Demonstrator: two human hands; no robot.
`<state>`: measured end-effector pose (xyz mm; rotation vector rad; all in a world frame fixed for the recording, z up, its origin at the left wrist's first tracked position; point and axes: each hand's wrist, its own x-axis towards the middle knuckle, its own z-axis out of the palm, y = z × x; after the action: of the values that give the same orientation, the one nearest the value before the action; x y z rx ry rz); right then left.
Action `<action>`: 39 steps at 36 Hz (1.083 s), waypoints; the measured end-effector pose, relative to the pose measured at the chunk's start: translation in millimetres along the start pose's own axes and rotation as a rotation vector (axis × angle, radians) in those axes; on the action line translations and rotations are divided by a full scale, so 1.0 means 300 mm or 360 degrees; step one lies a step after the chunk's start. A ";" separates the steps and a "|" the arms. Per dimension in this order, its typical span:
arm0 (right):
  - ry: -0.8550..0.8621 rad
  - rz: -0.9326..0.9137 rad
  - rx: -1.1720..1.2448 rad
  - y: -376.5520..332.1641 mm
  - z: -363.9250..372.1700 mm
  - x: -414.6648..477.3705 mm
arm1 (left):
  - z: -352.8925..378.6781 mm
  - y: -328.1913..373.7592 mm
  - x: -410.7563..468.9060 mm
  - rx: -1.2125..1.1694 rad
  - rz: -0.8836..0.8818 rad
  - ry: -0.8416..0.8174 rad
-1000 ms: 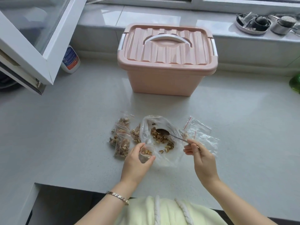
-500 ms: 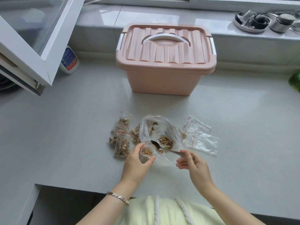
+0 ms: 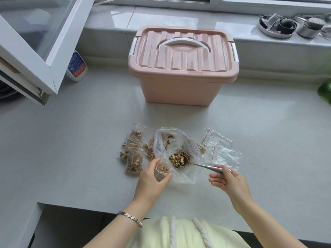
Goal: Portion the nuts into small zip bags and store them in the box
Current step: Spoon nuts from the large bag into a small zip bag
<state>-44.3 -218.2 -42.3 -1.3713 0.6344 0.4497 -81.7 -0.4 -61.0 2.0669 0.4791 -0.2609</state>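
Grey counter (image 3: 71, 158): left hand (image 3: 152, 179) pinching zip bag (image 3: 163, 170); right hand (image 3: 231, 183) gripping spoon (image 3: 197, 164).

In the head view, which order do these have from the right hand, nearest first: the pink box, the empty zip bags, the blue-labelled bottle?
From the right hand:
1. Empty zip bags, on the counter just beyond the hand.
2. Pink box, at the back, centre, lid closed.
3. Blue-labelled bottle, far back left, under the open window.

Bare forearms; silver link bracelet (image 3: 130, 216) on left wrist; pale yellow cable-knit garment (image 3: 186, 233).
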 end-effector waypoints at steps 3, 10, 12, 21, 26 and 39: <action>0.0014 -0.0045 -0.0024 -0.031 -0.009 0.003 | 0.009 0.003 0.000 0.0050 0.0024 0.0020; -0.0001 -0.0111 -0.0069 -0.091 -0.017 0.011 | 0.032 0.000 0.005 0.0149 0.0013 0.0035; -0.0009 -0.0130 -0.0090 -0.102 -0.017 0.014 | 0.036 0.004 0.004 0.0179 0.0014 0.0066; -0.0100 -0.0277 -0.0243 -0.157 0.003 0.006 | 0.037 0.010 0.009 0.0187 -0.0005 0.0111; -0.0181 -0.0484 -0.0475 -0.184 0.044 -0.011 | 0.027 0.016 0.007 0.0177 0.0010 0.0094; -0.0492 -0.1674 -0.1447 -0.174 0.136 -0.112 | 0.007 -0.024 -0.003 0.0041 -0.0011 0.0130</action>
<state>-30.2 -183.9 22.1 -2.1861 -0.6683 0.0488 -85.6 0.9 -67.3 2.1072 0.5350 -0.1882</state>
